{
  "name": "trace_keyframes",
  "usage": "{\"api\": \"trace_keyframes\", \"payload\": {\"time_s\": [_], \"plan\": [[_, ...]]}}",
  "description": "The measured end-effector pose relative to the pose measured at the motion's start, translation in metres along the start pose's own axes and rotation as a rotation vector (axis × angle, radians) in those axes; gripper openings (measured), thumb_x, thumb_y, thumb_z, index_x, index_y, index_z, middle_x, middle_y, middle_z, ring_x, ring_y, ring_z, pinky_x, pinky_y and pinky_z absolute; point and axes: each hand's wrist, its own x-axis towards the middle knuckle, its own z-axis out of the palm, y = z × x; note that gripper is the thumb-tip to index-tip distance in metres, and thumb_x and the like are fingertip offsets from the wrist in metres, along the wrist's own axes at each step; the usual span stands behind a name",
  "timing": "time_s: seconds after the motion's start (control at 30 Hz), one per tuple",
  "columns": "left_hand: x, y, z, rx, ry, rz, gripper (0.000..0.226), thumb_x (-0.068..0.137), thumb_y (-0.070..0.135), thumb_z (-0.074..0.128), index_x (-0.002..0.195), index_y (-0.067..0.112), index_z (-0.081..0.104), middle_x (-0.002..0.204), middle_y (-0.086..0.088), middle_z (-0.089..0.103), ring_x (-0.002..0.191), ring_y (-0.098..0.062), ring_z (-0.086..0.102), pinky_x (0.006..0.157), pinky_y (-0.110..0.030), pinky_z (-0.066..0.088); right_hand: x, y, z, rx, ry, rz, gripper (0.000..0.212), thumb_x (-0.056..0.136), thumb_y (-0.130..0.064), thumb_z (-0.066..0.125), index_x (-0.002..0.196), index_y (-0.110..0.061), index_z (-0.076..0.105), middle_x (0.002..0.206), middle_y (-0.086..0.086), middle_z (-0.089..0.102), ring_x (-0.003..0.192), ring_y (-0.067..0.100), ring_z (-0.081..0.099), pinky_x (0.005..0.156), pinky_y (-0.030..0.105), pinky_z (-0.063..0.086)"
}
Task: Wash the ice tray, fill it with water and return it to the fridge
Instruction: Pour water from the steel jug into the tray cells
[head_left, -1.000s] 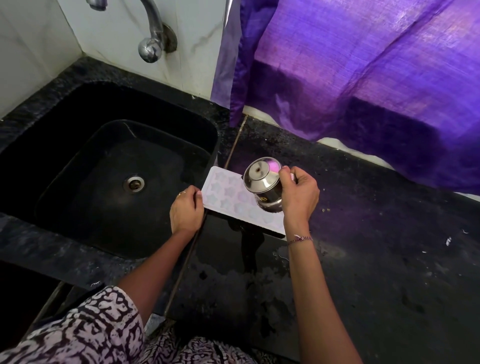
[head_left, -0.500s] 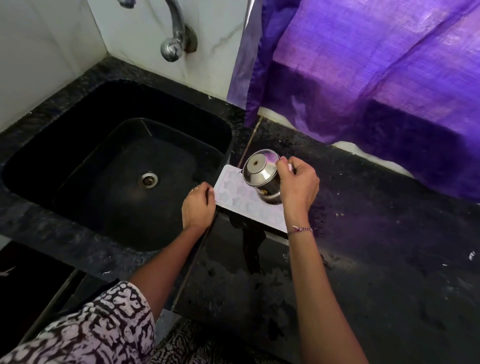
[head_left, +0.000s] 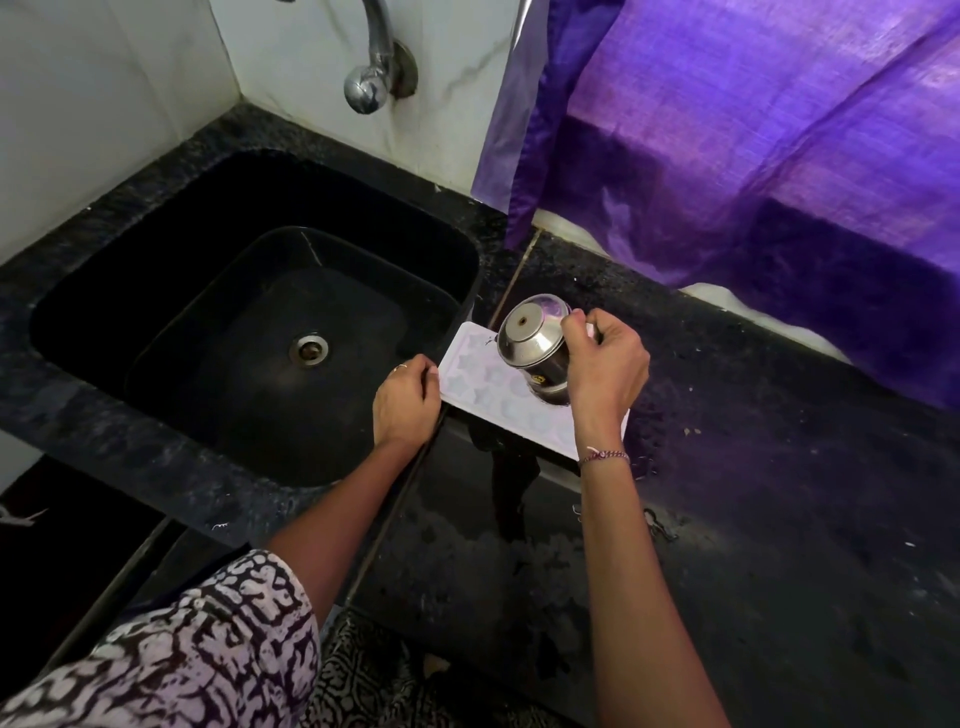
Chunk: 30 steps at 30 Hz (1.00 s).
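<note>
On the black stone counter (head_left: 753, 493) beside the black sink (head_left: 156, 249), a white rectangular plastic ice tray (head_left: 480, 384) with star-shaped cells is being held at its sink-side end by the curled left hand (head_left: 408, 402) while a tipped steel pot (head_left: 535, 348) is being gripped over it by the curled right hand (head_left: 605, 371).

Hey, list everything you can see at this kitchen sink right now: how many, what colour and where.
White plastic ice tray with star-shaped moulds: one, white, on the counter right of the sink.
Small steel pot: one, silver, tilted over the tray.
Stone sink: one, black, left.
Metal drain: one, silver, sink floor.
Chrome tap: one, silver, on the wall above the sink.
Stone counter: one, black, right.
Cloth curtain: one, purple, behind the counter.
Thread bracelet: one, pinkish, right wrist.
Left hand: grips the tray's left end.
Right hand: holds the pot.
</note>
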Motion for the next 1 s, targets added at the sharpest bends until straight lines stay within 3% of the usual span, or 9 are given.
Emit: {"api": "trace_keyframes", "payload": {"time_s": [0.37,0.6,1.0], "plan": [[0.001,-0.001,0.001,0.014,0.006,0.001,0.016,0.094,0.017,0.045,0.092,0.008,0.059,0.089,-0.01,0.064,0.085,-0.027,0.058,0.068,-0.03,0.037,-0.007,0.005,-0.009,0.071,-0.01,0.041,0.045,0.084,-0.027,0.059,0.051,-0.018,0.03,0.049,-0.003,0.028,0.049,0.01,0.024,0.049,0.029,0.024],[0.0,-0.001,0.001,0.019,0.009,0.002,0.017,0.094,0.018,0.045,0.092,0.009,0.059,0.089,-0.009,0.064,0.084,-0.026,0.058,0.067,-0.03,0.038,-0.022,0.013,-0.011,0.07,-0.04,0.064,0.042,0.084,-0.028,0.059,0.053,-0.016,0.034,0.05,-0.003,0.03,0.051,0.01,0.027,0.049,0.025,0.024],[0.0,0.0,0.001,0.021,0.007,0.0,0.017,0.095,0.017,0.043,0.091,0.009,0.058,0.087,-0.01,0.064,0.082,-0.026,0.058,0.066,-0.031,0.037,-0.026,0.014,-0.011,0.042,0.017,0.03,0.04,0.084,-0.03,0.059,0.054,-0.01,0.04,0.052,0.003,0.037,0.054,0.016,0.033,0.054,0.031,0.032]]}}
